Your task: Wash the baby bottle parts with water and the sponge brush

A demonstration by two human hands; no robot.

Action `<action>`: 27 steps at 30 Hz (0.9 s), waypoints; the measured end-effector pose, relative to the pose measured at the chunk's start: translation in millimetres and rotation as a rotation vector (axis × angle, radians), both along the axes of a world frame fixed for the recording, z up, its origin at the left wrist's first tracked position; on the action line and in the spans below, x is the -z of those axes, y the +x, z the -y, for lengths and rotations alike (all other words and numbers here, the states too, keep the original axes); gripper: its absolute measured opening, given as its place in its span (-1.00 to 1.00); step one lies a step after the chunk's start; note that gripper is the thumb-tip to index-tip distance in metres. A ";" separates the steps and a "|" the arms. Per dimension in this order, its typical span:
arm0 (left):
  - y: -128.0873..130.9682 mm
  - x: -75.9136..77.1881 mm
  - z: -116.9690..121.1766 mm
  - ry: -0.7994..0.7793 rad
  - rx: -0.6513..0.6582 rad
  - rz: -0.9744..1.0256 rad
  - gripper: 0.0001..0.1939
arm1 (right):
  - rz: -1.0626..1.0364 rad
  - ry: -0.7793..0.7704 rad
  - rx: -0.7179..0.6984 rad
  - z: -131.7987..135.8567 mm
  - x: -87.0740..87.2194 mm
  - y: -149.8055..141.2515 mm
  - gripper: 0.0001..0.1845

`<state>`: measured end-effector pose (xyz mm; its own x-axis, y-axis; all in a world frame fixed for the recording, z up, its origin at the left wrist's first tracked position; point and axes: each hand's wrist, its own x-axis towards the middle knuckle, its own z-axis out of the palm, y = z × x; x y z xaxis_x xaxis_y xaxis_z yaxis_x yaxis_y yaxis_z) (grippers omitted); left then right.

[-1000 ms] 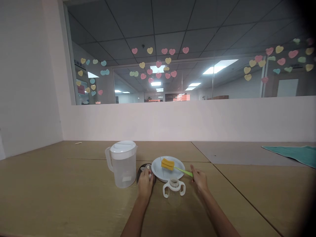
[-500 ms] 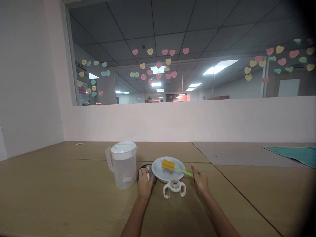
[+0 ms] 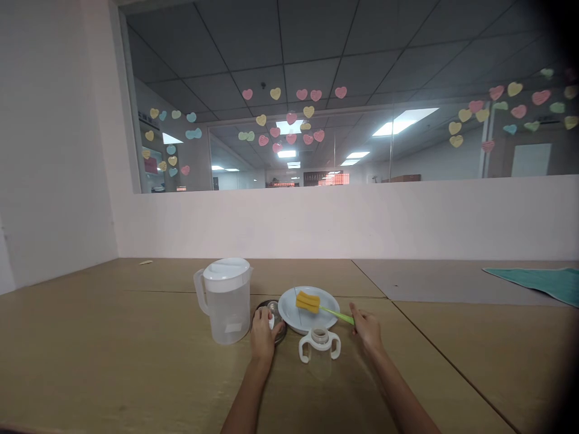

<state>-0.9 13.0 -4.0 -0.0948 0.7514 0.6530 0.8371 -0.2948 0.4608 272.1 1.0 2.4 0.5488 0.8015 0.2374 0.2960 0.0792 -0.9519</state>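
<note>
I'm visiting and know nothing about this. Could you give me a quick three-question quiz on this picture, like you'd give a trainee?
1. True or false: the yellow sponge on a green handle rests on the white plate.
2. Multiple choice: what is under the left hand?
A. A dark round metal thing
B. A teal towel
C. The white plate
3. Short answer: how many handles does the cup in front of the plate have?

Key: 1 true; 2 A; 3 two.

Teal towel (image 3: 534,278) (heart cutouts (image 3: 292,119) beyond)
</note>
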 end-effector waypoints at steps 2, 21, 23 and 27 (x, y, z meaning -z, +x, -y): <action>-0.3 -0.1 0.8 0.001 0.019 -0.001 -0.84 | 0.009 0.010 0.002 0.1 -0.3 -0.2 -0.38; -1.7 14.1 -9.7 -0.076 0.142 -0.071 -0.73 | 0.016 0.022 0.010 -3.0 2.9 0.5 -0.36; -0.4 13.0 -8.6 -0.086 0.133 -0.083 -0.72 | 0.015 0.024 0.016 -1.6 1.4 -0.5 -0.36; 3.0 5.1 -1.5 -0.061 0.074 -0.075 -0.66 | 0.005 0.012 0.008 0.9 -2.0 -1.4 -0.37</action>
